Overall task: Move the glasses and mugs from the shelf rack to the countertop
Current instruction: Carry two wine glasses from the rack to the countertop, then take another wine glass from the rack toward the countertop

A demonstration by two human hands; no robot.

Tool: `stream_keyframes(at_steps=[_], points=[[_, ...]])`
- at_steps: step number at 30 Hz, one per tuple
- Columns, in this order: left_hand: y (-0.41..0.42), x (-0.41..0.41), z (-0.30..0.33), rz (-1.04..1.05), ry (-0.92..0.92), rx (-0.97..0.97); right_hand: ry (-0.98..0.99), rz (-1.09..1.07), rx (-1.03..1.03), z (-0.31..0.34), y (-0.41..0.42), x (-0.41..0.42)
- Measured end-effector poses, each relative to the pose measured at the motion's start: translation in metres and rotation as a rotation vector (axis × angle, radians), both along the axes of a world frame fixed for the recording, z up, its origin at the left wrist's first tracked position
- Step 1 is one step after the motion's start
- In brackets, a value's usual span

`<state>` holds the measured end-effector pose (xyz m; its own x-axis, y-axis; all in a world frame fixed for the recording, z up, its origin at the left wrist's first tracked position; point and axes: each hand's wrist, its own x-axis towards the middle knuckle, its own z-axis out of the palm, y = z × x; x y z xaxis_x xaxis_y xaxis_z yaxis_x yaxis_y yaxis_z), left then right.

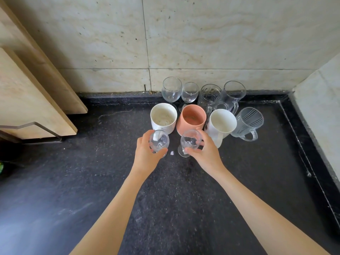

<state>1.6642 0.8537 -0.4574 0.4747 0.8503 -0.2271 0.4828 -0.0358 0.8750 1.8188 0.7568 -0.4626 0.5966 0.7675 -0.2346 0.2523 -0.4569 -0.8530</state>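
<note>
My left hand grips the bowl of a small clear stemmed glass just in front of a white mug. A second small stemmed glass is held by my right hand, its foot at or just above the black countertop. Behind them stand a salmon-pink mug and another white mug. Two wine glasses, two clear glass mugs and a striped glass mug line the back and right.
A tiled wall rises right behind the glassware, and a side wall closes the right. A wooden cabinet with a metal rail overhangs the counter at left. A small white speck lies between my hands.
</note>
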Motion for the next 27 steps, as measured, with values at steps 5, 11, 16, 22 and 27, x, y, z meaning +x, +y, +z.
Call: stream_keyframes(at_steps=[5,11,16,22,27], points=[[-0.002,-0.001,-0.004,0.014,0.009,-0.032,-0.019,0.026,-0.035,0.001,0.002,-0.001],[-0.004,-0.022,0.022,0.036,0.003,0.012,-0.193,0.059,0.007,0.032,-0.015,-0.004],[0.004,-0.044,0.081,-0.139,0.041,0.357,-0.504,0.13,0.092,0.096,-0.024,-0.013],[-0.006,-0.078,0.153,-0.164,0.13,0.689,-0.738,0.291,0.162,0.166,-0.019,-0.054],[-0.039,-0.144,0.167,-0.039,0.296,0.728,-0.815,0.477,0.227,0.188,-0.012,-0.097]])
